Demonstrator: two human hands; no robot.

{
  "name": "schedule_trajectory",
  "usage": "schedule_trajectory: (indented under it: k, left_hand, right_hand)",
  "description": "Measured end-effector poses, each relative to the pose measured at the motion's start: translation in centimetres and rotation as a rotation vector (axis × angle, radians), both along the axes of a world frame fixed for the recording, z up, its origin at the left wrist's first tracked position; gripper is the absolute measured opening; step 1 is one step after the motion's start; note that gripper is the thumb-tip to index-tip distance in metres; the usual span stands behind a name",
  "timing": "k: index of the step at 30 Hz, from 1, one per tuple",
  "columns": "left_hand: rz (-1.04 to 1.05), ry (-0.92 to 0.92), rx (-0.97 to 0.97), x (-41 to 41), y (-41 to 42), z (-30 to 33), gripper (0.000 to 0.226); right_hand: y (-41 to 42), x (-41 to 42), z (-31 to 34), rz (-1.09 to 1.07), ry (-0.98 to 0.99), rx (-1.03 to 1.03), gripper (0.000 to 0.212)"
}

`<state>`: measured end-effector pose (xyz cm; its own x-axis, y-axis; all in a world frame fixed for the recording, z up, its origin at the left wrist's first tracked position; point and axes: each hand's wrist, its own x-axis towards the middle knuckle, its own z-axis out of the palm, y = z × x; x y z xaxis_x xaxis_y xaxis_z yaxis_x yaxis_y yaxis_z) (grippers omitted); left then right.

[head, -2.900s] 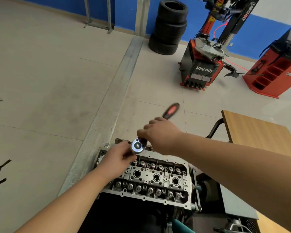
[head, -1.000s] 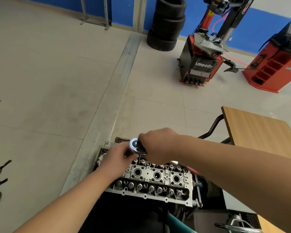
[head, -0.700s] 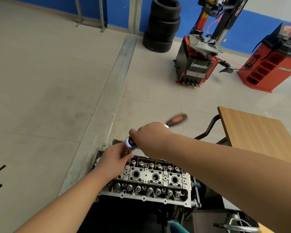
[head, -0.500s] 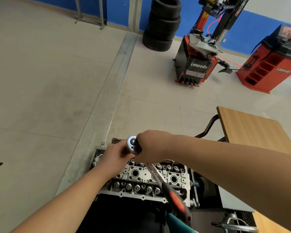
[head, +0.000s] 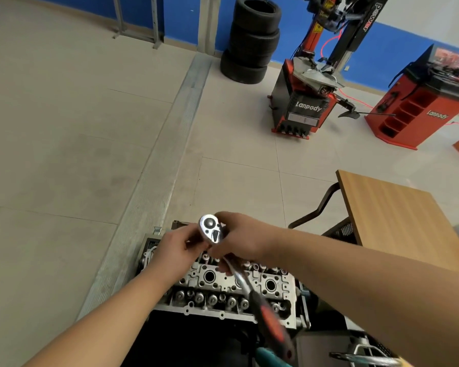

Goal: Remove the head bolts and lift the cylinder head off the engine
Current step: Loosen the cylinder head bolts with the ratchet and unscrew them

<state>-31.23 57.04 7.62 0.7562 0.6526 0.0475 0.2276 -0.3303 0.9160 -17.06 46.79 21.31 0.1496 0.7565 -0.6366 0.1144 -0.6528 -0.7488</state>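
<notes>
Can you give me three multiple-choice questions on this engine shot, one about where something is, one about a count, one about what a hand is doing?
1. Where does the stack of tyres stand?
A. on the wooden table
B. on the floor by the blue wall
C. on the cylinder head

2. How many tyres are in the stack?
A. one
B. three
C. six

3. What is the right hand doing?
A. gripping the ratchet wrench just below its head
B. resting flat on the wooden table
C. hanging free

Answers:
1 B, the tyres stand on the floor in front of the blue wall, far behind the cylinder head.
2 B, three tyres are piled one on another.
3 A, its fingers curl round the wrench shaft, while the left hand steadies things by the wrench head.
</notes>
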Motion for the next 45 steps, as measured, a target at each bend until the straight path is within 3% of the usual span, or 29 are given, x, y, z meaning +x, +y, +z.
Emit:
schedule_trajectory:
  k: [2,4,6,9,12,14,16,18,21,23,24,26,28,29,31,33,36,38,39,41,43,45]
  left_hand:
    - [0.042,-0.008,0.044,0.0,-0.4,-0.3,0.046]
    - [0.097,0.03,0.071,-0.2,-0.7,-0.6,0.051]
    - [0.103,0.059,0.068,-0.3,-0.9,-0.7,0.054]
    - [0.068,0.053,0.048,-0.9,-1.7,-0.8,0.053]
    - [0.018,0.048,0.086,-0.9,-2.2,-0.8,0.044]
    - [0.034,0.048,0.086,-0.8,-2.0,-0.6,0.049]
    - [0.034,0.042,0.096,-0.9,-1.8,-0.2,0.059]
    - [0.03,0.002,0.089,-1.0,-1.6,0.2,0.065]
    - [0.035,0.007,0.061,-1.0,-1.3,0.3,0.066]
    - [0.036,0.035,0.001,-1.4,-1.3,0.0,0.063]
    - [0.031,0.041,-0.037,-1.7,-1.4,-0.2,0.059]
    - [0.028,0.063,-0.085,-1.8,-1.4,-0.1,0.048]
    - [0.035,0.105,-0.061,-1.1,-1.3,0.3,0.036]
    - [0.026,0.133,-0.029,-0.7,-1.2,0.4,0.03]
    - [-0.017,0.184,0.01,-0.2,-0.9,0.6,0.023]
    - [-0.04,0.177,-0.007,-0.4,-0.5,0.5,0.02]
    - [-0.019,0.106,0.009,-0.6,-0.3,0.3,0.026]
    - [0.013,0.101,0.006,-0.8,-0.5,0.1,0.042]
    - [0.021,0.123,-0.006,-0.9,-0.6,-0.1,0.053]
    - [0.028,0.195,-0.042,-1.1,-0.9,-0.2,0.058]
    - [0.0,0.25,-0.035,-0.7,-1.1,-0.3,0.037]
    - [-0.014,0.283,0.014,-0.1,-1.3,-0.3,0.018]
  right_hand:
    - [-0.6,-1.0,-1.0,-0.135,0.197,0.059,0.039]
    - [-0.1,-2.0,-2.2,-0.187,0.185,0.103,0.036]
    - [0.5,-1.8,-2.9,-0.005,-0.22,0.158,0.035]
    - [1.2,0.0,-2.4,0.549,-0.869,0.279,0.04]
    - [2.1,2.5,-0.2,0.954,-1.206,0.283,0.056]
    - [2.6,3.0,0.6,1.033,-1.251,0.236,0.057]
    - [2.6,2.1,0.2,0.927,-1.165,0.207,0.046]
    - [1.6,0.6,-0.9,0.649,-0.956,0.136,0.035]
    - [-0.4,-1.5,-1.9,0.165,-0.331,-0.005,0.033]
    - [-0.6,-1.5,-1.6,0.121,-0.079,-0.007,0.047]
    - [-0.3,-0.7,-1.2,0.257,-0.159,0.013,0.058]
    - [1.3,1.5,-0.1,0.666,-0.62,0.075,0.076]
    - [2.7,2.5,1.0,0.907,-1.009,0.125,0.076]
    - [3.1,2.5,1.2,0.944,-1.094,0.145,0.074]
    - [3.1,2.0,0.6,0.91,-1.052,0.114,0.066]
    - [2.3,1.4,-0.5,0.688,-0.724,0.039,0.053]
    - [0.0,0.2,-1.4,0.138,0.055,-0.057,0.046]
    - [-0.6,-0.6,-2.0,0.057,0.266,-0.039,0.054]
    - [-0.2,-0.7,-2.1,0.113,0.229,-0.041,0.06]
    - [1.6,0.1,-1.2,0.4,-0.099,-0.047,0.072]
    - [3.5,1.6,0.2,0.766,-0.525,0.012,0.072]
    - [4.5,2.2,1.5,0.994,-0.955,0.079,0.065]
